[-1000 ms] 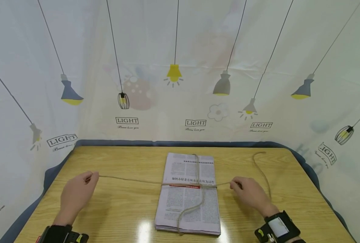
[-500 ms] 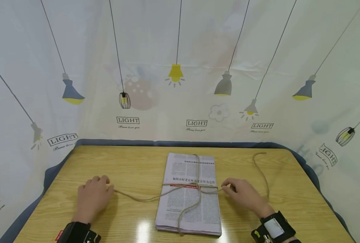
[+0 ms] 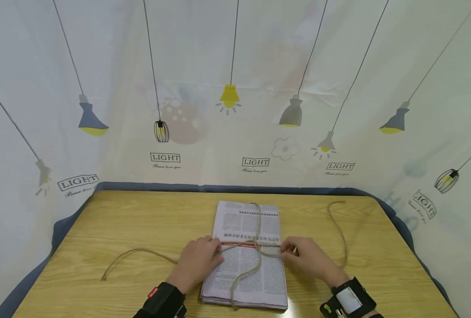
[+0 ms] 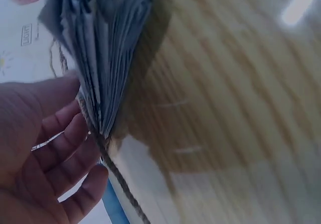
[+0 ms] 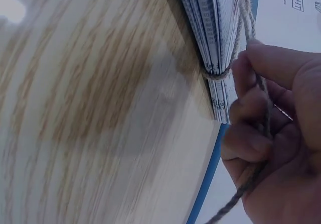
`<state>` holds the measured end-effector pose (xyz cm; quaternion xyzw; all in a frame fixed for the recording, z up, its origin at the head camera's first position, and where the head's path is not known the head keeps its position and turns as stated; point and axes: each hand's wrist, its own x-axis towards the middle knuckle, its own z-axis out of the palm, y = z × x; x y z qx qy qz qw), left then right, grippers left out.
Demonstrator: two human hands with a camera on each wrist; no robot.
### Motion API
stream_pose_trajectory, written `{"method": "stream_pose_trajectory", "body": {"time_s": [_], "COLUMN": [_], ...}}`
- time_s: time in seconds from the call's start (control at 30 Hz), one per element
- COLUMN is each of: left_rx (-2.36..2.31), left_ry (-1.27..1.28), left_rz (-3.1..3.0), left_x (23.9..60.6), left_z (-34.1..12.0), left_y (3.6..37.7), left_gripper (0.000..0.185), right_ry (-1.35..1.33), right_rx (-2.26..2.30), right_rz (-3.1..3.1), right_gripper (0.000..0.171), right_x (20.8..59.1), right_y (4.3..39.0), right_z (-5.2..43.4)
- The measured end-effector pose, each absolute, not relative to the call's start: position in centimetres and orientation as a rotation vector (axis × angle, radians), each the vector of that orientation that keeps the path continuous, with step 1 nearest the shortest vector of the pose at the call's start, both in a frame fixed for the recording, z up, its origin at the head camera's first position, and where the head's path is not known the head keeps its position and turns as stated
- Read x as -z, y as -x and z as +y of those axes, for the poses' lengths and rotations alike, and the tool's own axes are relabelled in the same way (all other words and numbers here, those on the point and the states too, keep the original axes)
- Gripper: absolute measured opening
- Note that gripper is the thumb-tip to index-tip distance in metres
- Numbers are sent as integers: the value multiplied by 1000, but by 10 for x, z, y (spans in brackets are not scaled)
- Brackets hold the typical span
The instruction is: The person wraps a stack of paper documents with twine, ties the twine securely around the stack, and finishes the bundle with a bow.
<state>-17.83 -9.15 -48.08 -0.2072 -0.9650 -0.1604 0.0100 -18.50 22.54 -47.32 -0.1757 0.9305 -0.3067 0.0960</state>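
A stack of newspapers [image 3: 245, 265] lies in the middle of the wooden table [image 3: 140, 221], bound lengthwise and crosswise with brown twine [image 3: 259, 225]. My left hand [image 3: 203, 256] is at the stack's left edge. In the left wrist view its relaxed fingers [image 4: 75, 148] lie against the stack's edge [image 4: 110, 48] and the twine [image 4: 118, 176]. My right hand [image 3: 295, 252] is at the stack's right edge. In the right wrist view its curled fingers [image 5: 256, 128] grip the twine [image 5: 246, 13] where it wraps the stack [image 5: 210, 13].
A slack twine end [image 3: 128, 255] trails across the table to the left of the stack. Another length of twine [image 3: 339, 229] curves toward the back right. A printed curtain [image 3: 235, 110] closes off the table on three sides.
My left hand let go of the taut twine end far left and moved right to the stack's edge; that end now lies slack. My right hand slid in to the stack's right edge.
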Motion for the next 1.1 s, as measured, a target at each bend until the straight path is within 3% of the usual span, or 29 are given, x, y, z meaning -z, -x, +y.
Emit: {"method": "stream_pose_trajectory", "body": {"time_s": [0.4, 0.73, 1.1], "left_rx": [719, 798, 845], "left_ry": [583, 404, 291], "left_rz": [-3045, -3002, -3021], "left_x": [471, 475, 478], "left_z": [-114, -150, -173], "left_y": [181, 187, 186], "left_gripper": [3, 11, 10], "right_ry": [532, 265, 244], "right_rx": [978, 838, 781], "right_rz": [2833, 2972, 3033], "right_gripper": [6, 8, 9], "right_x": [463, 466, 470], "right_y": [185, 184, 186], "right_z": [219, 221, 218]}}
